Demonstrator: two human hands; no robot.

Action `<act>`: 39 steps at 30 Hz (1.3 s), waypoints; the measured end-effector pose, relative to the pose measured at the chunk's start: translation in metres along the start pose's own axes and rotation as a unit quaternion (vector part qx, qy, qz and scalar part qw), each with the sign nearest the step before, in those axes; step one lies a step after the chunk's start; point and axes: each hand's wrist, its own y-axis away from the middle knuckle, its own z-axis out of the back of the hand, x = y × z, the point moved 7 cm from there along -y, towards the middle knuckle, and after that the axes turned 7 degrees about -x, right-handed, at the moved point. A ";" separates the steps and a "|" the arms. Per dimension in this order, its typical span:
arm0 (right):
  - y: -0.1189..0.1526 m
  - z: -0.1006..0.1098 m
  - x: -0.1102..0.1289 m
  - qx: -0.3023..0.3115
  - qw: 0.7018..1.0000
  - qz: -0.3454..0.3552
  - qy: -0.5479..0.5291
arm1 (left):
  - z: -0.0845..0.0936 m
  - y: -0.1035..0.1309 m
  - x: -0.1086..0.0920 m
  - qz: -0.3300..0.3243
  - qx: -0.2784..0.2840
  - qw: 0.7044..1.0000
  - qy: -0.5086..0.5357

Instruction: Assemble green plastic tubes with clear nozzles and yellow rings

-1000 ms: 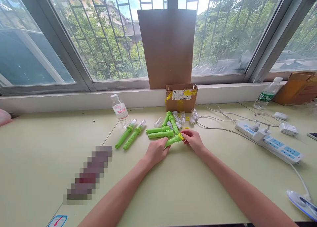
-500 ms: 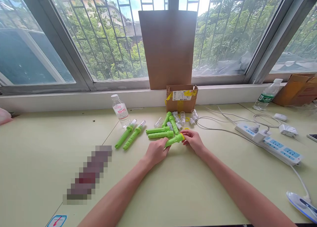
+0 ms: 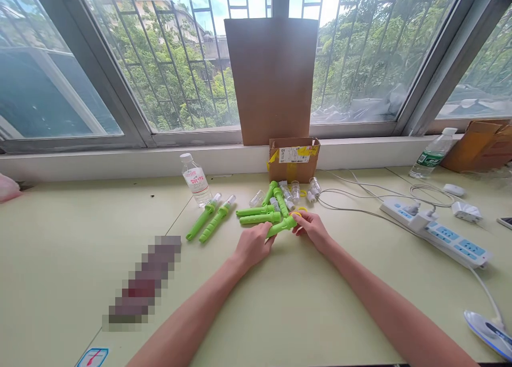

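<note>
Clock centred on the held green tube, 12 toward the window. 7 green tubes total: 1 in hand, 2 capped tubes side by side at 9, 2 bare tubes at 10, 2 others at 11 to 12, those six lying on the table. Left hand wrapped round the held one, gripping its barrel. Right hand at 3, fingers pinching 1 yellow ring at the tube's flared end. 2 loose rings visible toward 1. Several clear caps between 11 and 1, overlapping, can't get exact count. 1 taped box behind them. 2 bottles, one at 10, one at 2. 1 power strip at 3, well apart
</note>
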 end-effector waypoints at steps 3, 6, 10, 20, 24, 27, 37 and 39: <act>0.000 0.000 0.000 -0.003 1.000 -0.006 -0.012 | 0.000 0.000 0.000 0.006 0.003 1.000 0.002; 0.000 0.001 -0.001 -0.007 1.000 -0.012 -0.024 | 0.000 0.000 0.001 0.008 0.000 1.000 -0.003; -0.001 0.001 -0.002 -0.005 1.000 -0.013 -0.017 | 0.000 0.000 0.001 0.001 -0.004 1.000 -0.001; 0.000 0.000 -0.003 0.006 1.000 -0.016 -0.016 | -0.001 0.000 0.001 0.001 0.002 1.000 -0.015; 0.000 0.001 -0.004 0.011 0.999 -0.022 -0.024 | -0.001 0.000 0.001 -0.001 0.006 1.000 -0.022; 0.001 0.001 -0.004 0.017 0.999 -0.022 -0.019 | -0.001 0.000 0.001 0.000 0.010 1.000 -0.029; 0.002 0.002 0.001 0.034 0.999 -0.028 -0.025 | -0.003 0.001 0.004 0.007 0.017 0.999 -0.029; 0.002 0.002 0.001 0.036 0.999 -0.029 -0.026 | -0.003 0.001 0.004 0.008 0.020 0.999 -0.030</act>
